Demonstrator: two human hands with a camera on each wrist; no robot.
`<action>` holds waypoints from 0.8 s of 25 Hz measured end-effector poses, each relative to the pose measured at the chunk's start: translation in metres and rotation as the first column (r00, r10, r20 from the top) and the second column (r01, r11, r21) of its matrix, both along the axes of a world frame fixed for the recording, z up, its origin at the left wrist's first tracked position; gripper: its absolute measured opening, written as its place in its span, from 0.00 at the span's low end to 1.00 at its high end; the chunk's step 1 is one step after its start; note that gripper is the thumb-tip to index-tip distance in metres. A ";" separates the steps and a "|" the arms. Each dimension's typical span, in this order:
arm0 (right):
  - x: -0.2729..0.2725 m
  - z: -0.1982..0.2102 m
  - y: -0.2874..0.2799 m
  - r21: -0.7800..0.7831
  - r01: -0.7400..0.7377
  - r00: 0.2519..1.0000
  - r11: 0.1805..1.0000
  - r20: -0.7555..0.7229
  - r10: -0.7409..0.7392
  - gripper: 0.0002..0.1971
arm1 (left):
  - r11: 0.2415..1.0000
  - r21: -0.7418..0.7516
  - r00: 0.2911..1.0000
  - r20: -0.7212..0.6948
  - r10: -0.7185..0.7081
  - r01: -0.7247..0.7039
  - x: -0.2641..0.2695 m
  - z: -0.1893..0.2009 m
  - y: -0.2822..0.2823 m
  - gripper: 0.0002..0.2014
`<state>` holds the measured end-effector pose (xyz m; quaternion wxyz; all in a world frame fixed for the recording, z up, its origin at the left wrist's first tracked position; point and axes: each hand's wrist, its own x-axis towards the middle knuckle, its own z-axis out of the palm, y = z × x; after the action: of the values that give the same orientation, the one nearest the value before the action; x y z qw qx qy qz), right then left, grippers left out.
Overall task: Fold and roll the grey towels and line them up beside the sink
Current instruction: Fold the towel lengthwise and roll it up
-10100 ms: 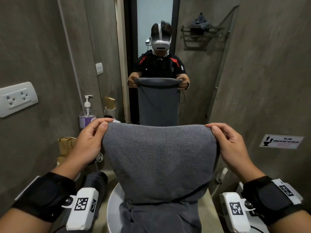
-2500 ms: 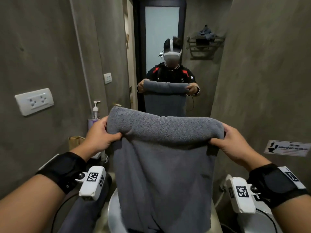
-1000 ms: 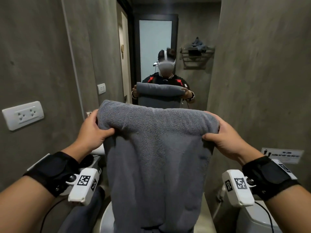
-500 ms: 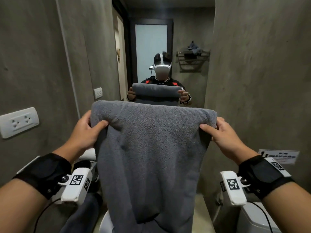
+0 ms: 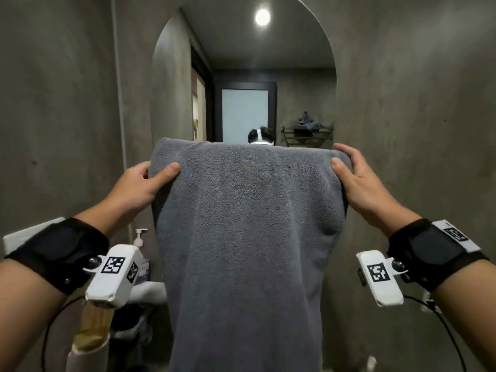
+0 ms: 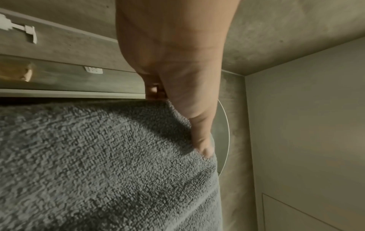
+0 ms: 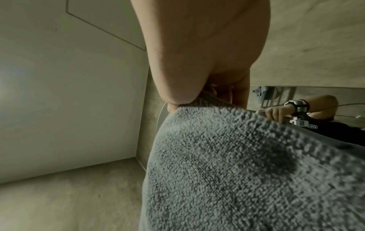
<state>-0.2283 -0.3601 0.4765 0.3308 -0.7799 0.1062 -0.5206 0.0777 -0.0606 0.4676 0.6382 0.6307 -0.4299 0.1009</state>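
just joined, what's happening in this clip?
A person stands at an arched mirror holding a grey towel up by its top edge. The left hand grips the top left corner, the right hand the top right, thumbs on the near side. The towel hangs full length; it isn't rolled yet. A soap pump bottle stands low on the left.

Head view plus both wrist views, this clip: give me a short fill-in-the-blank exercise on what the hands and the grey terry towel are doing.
1. The grey terry towel is held up by its top corners by ____ hands.
2. The left hand pinches the towel's upper ____ corner.
3. On the right hand, the ____ presses the near face of the towel, with the fingers over its top edge.
4. Behind the towel hangs an arch-topped wall ____, which reflects a round ceiling light.

Missing words: both; left; thumb; mirror
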 end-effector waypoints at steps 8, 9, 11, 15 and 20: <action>0.001 -0.048 0.015 0.343 -0.281 0.958 0.896 0.044 0.283 0.12 | 0.998 -0.038 0.997 -0.054 0.052 -0.054 -0.011 -0.074 -0.003 0.24; -0.004 -0.058 0.017 0.359 -0.313 0.944 0.880 0.019 0.328 0.19 | 0.997 -0.032 0.996 -0.063 0.070 -0.072 -0.011 -0.083 -0.001 0.23; -0.014 -0.079 0.016 0.305 -0.310 0.926 0.900 -0.118 0.359 0.37 | 0.998 -0.008 0.994 -0.082 0.066 -0.067 -0.011 -0.102 0.003 0.23; -0.018 -0.120 0.015 0.222 -0.221 0.910 0.950 -0.302 0.282 0.48 | 0.981 0.152 0.991 -0.036 0.126 -0.119 -0.018 -0.139 0.007 0.31; -0.022 -0.147 0.011 0.198 -0.209 0.903 0.958 -0.336 0.266 0.47 | 0.957 0.148 0.967 0.089 0.237 -0.249 -0.014 -0.163 0.010 0.26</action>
<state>-0.2501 -0.3495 0.3293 0.4274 -0.8404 0.1097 -0.3147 0.0642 -0.0508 0.3051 0.5533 0.7235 -0.3780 0.1662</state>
